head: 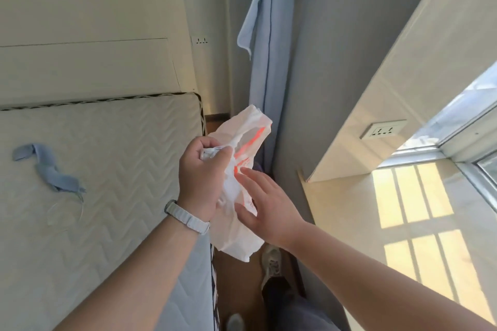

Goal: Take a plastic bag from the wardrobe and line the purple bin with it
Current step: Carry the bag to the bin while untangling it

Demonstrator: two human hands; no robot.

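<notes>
Left hand (200, 177) fisted on white plastic bag (242, 185); right hand (265, 208) spread flat against it, bare mattress (107, 169) beside, blue curtain (265, 62) behind.

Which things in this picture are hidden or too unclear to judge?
- Purple bin: not in the head view at all.
- Plastic bag: opening crumpled inside left hand; red print unreadable.
- Right hand: palm contact with bag hidden by its back.
- Wardrobe: outside the frame.
</notes>
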